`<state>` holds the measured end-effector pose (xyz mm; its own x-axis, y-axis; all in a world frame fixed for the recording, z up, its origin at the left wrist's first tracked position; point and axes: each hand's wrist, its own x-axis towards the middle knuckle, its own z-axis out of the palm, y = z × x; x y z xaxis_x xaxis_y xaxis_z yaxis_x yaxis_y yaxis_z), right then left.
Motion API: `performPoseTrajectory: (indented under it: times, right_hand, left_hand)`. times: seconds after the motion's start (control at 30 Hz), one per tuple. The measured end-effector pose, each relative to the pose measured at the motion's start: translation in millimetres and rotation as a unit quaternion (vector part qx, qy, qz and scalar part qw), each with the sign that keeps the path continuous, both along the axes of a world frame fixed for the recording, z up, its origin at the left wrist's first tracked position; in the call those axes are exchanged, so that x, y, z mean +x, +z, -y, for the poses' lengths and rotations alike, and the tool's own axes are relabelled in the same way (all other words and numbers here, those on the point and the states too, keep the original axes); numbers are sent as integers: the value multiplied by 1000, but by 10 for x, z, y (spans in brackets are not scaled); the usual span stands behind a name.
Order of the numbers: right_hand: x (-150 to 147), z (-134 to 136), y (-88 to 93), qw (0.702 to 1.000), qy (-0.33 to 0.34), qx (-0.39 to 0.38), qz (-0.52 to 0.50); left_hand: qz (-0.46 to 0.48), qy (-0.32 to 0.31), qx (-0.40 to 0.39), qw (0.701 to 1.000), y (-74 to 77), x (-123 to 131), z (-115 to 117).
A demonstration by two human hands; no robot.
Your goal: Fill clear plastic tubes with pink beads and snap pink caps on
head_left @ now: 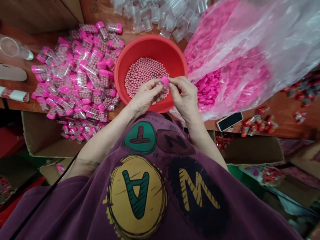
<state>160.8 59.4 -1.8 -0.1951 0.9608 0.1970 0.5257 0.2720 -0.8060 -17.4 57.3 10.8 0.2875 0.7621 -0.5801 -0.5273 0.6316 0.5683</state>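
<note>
Over the red bowl, my left hand pinches a small clear bottle, mostly hidden by the fingers. A bright pink cap sits on the bottle's end, and the thumb and fingers of my right hand are closed on it. Round pink beads lie in the bowl, with a few blue ones among them. To the left is a heap of capped bottles filled with pink beads. On the right, loose pink caps spill from a clear plastic bag.
Empty clear bottles are piled behind the bowl. A cardboard box stands below the table edge at left. A phone and small red wrapped pieces lie at right, near another person's arm.
</note>
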Motion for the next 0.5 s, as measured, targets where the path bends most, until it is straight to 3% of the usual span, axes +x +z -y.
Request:
performPoseTrajectory:
  times: [0.2,0.5]
  right_hand:
    - [-84,19,4,1000,-5,11,-13]
    - [-92,-17,43,999,1,-16,-29]
  left_hand:
    - [29,0,-22,999,40,-57,-12]
    - [6,-4,-18,1000,-30,-102,-25]
